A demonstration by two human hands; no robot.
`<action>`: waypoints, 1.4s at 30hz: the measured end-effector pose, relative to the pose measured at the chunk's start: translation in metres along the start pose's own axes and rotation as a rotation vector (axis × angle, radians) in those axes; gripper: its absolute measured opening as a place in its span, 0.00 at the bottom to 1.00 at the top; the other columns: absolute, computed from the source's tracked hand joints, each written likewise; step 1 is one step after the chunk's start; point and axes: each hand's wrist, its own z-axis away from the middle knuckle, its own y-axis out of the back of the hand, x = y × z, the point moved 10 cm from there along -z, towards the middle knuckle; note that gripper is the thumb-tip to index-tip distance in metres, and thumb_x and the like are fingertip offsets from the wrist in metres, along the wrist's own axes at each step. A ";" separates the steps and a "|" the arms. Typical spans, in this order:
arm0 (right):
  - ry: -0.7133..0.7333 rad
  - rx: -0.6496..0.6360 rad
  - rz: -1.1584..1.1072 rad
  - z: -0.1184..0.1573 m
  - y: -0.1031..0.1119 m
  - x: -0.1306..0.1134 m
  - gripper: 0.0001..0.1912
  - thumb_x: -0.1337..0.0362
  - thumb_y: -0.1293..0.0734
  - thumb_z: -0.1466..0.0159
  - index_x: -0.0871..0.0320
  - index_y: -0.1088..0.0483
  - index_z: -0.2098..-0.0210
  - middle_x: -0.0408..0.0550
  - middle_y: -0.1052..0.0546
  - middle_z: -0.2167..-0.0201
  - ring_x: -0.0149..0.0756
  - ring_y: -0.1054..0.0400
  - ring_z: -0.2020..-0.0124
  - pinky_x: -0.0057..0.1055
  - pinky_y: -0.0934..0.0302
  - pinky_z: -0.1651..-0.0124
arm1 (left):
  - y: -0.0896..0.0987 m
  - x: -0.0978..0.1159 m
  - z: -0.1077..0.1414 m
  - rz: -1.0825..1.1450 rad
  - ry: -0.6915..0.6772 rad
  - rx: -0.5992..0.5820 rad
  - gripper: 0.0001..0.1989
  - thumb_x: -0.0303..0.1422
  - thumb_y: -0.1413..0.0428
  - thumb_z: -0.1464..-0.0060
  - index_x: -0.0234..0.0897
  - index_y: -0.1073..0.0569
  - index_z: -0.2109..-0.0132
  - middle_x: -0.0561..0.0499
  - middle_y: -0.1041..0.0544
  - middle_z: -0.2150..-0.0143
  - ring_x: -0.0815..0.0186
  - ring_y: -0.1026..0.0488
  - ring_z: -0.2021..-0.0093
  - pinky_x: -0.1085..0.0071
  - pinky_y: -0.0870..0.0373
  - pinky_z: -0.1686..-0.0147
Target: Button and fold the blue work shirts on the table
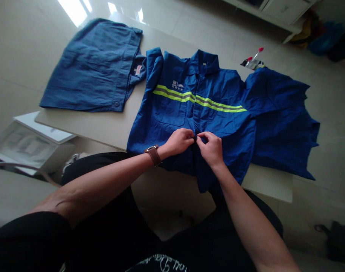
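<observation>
A blue work jacket (172, 109) with a yellow-green and grey reflective stripe across the chest lies front up on the table, its collar away from me. My left hand (180, 141), with a brown-strapped watch at the wrist, pinches the jacket's front edge near the lower middle. Right beside it my right hand (211, 146) pinches the opposite front edge between thumb and fingers. The fingertips of both hands nearly meet at the front opening. Whatever small fastening may be between them is hidden. The jacket's lower hem hangs over the table's near edge toward my lap.
Folded blue garments (90, 68) lie at the table's left end, and more blue cloth (282, 121) covers the right end. Clear bottles with red caps (256, 56) stand behind the table (84, 126). A white box (33, 143) sits at lower left; a white cabinet (285, 11) is at the back.
</observation>
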 end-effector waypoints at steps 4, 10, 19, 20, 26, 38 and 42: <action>0.012 0.024 0.033 0.002 0.001 -0.003 0.08 0.64 0.35 0.35 0.54 0.24 0.67 0.53 0.18 0.63 0.46 0.24 0.60 0.39 0.34 0.52 | 0.001 0.001 0.000 0.006 0.003 0.007 0.10 0.26 0.46 0.46 0.32 0.19 0.63 0.50 0.21 0.69 0.68 0.31 0.69 0.73 0.39 0.68; -0.080 0.045 0.074 -0.004 -0.001 0.022 0.08 0.64 0.36 0.37 0.54 0.24 0.68 0.53 0.18 0.66 0.45 0.26 0.64 0.38 0.36 0.57 | -0.007 0.010 0.003 0.019 -0.018 -0.077 0.10 0.26 0.46 0.48 0.33 0.18 0.64 0.51 0.21 0.71 0.68 0.30 0.70 0.73 0.38 0.68; -0.148 0.087 -0.022 -0.010 0.024 0.032 0.08 0.61 0.36 0.40 0.53 0.33 0.76 0.41 0.30 0.79 0.35 0.39 0.75 0.33 0.45 0.67 | -0.017 0.008 0.003 -0.101 -0.048 -0.254 0.11 0.27 0.45 0.49 0.38 0.17 0.64 0.51 0.20 0.70 0.66 0.28 0.71 0.71 0.36 0.68; -0.148 0.088 -0.027 -0.009 0.026 0.031 0.09 0.61 0.36 0.42 0.53 0.35 0.78 0.41 0.31 0.80 0.35 0.39 0.75 0.33 0.46 0.67 | -0.018 0.007 0.004 -0.133 -0.060 -0.277 0.10 0.27 0.44 0.49 0.38 0.17 0.65 0.52 0.20 0.71 0.66 0.28 0.71 0.71 0.37 0.69; -0.219 -0.081 -0.249 -0.009 0.017 0.030 0.12 0.60 0.35 0.48 0.54 0.38 0.84 0.40 0.39 0.84 0.32 0.45 0.78 0.33 0.52 0.72 | -0.034 -0.006 0.018 -0.175 0.013 -0.512 0.07 0.36 0.38 0.48 0.41 0.18 0.62 0.55 0.23 0.77 0.67 0.27 0.77 0.71 0.38 0.73; -0.144 -0.730 -0.764 0.027 -0.012 -0.020 0.19 0.52 0.30 0.45 0.56 0.35 0.85 0.41 0.37 0.82 0.31 0.45 0.78 0.32 0.50 0.73 | 0.009 -0.037 -0.006 -0.207 0.249 0.037 0.17 0.47 0.37 0.44 0.39 0.25 0.56 0.43 0.17 0.57 0.58 0.22 0.63 0.68 0.34 0.67; -0.234 -0.583 -0.669 0.018 -0.009 0.000 0.24 0.50 0.28 0.43 0.55 0.37 0.86 0.40 0.38 0.84 0.29 0.46 0.79 0.30 0.48 0.73 | 0.005 -0.035 -0.010 -0.221 0.199 0.022 0.06 0.34 0.45 0.38 0.41 0.23 0.59 0.44 0.17 0.58 0.59 0.22 0.61 0.68 0.35 0.65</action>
